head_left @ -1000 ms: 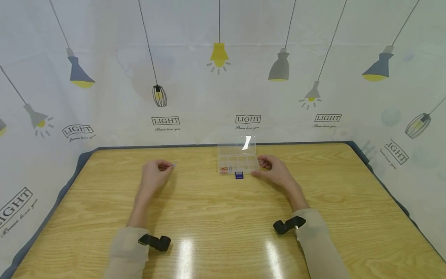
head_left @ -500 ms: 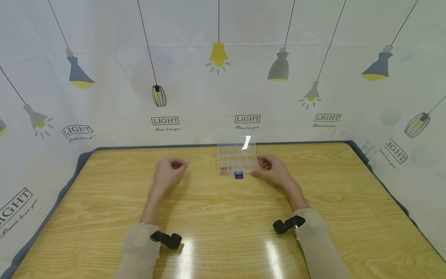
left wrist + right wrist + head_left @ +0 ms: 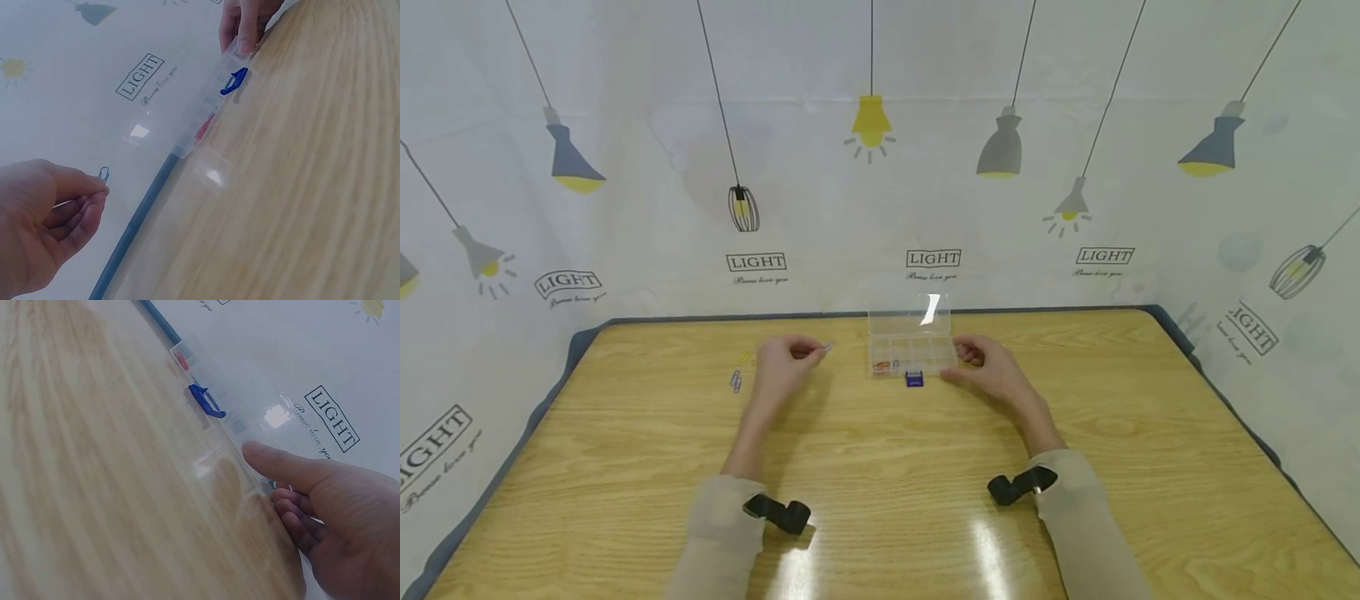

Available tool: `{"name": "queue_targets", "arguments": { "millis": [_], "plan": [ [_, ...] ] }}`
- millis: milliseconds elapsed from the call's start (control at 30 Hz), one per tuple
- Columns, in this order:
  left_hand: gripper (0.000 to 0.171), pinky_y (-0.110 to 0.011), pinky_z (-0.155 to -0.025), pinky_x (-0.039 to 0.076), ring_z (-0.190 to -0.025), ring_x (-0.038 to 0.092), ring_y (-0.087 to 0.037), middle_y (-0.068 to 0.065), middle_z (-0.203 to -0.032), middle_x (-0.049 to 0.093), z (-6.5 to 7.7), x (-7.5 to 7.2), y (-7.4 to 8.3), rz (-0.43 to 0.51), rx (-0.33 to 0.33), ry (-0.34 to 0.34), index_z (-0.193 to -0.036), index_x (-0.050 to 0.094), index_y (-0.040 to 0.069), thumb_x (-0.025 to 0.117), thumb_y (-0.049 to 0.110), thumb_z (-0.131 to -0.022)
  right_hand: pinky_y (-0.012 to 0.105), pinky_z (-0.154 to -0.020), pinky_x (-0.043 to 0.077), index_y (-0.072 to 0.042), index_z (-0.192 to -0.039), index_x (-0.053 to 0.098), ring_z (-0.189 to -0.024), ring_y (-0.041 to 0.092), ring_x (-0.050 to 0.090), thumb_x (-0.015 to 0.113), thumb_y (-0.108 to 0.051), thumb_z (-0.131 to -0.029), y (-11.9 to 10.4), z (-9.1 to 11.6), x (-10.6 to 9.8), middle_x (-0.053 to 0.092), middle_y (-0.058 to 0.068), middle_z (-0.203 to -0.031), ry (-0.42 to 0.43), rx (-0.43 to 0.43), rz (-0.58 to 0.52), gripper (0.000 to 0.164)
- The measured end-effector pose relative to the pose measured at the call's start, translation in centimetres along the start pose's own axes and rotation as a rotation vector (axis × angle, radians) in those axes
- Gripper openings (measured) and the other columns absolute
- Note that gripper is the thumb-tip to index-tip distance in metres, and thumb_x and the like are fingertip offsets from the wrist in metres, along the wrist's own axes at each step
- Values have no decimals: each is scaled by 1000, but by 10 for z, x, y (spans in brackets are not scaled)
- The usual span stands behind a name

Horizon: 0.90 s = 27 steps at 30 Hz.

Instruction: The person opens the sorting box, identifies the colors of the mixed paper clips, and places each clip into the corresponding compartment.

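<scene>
My left hand (image 3: pixel 782 371) pinches a small blue paper clip (image 3: pixel 104 173) between thumb and fingertips, raised to the left of a clear plastic compartment box (image 3: pixel 922 353). The box stands on the table with its see-through lid (image 3: pixel 891 320) swung up at the back. Red paper clips (image 3: pixel 881 366) lie in its front left compartment, and a bluish clip (image 3: pixel 896 365) is in the one beside it. A dark blue latch (image 3: pixel 913 379) hangs at the front. Gripping the box's right end, my right hand (image 3: pixel 996 367) has its thumb at the front corner and its fingers by the side.
Left of my left hand, several bluish paper clips (image 3: pixel 736 382) lie on the wooden table (image 3: pixel 880 467), with yellow clips (image 3: pixel 744 357) just behind them. A white backdrop (image 3: pixel 820 208) printed with lamps rises behind the table's far edge.
My left hand has moved right toward the box, carrying the paper clip. The bluish and yellow clips on the table have come into sight behind it. My right hand and the box have stayed still.
</scene>
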<state>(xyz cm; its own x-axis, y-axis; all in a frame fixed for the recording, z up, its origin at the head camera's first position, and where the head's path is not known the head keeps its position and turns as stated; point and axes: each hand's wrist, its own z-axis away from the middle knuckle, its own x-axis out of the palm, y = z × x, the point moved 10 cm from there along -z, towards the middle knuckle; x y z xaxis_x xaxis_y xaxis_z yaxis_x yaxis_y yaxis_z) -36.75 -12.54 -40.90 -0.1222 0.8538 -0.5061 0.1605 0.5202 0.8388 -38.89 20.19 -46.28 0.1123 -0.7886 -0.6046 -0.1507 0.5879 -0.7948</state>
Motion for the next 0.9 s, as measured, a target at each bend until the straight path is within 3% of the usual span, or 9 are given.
{"name": "queue_targets", "arguments": {
  "millis": [567,900],
  "plan": [
    [9,-32,-74,57,-80,69,-23,-12,-89,74,-6,31,24,52,71,-28,-95,76,-1,75,7,-91,40,-95,45,-5,-137,58,-104,26,54,86,-30,-81,-1,-1,1,60,10,-114,-5,-1,-4,67],
    [5,-33,-75,58,-80,69,-24,-13,-88,74,-6,63,38,81,113,-74,-92,75,-2,74,2,-90,40,-95,45,-4,-137,57,-104,26,53,86,-29,-82,0,-1,1,60,10,-115,-6,5,-6,67]
  ]
}}
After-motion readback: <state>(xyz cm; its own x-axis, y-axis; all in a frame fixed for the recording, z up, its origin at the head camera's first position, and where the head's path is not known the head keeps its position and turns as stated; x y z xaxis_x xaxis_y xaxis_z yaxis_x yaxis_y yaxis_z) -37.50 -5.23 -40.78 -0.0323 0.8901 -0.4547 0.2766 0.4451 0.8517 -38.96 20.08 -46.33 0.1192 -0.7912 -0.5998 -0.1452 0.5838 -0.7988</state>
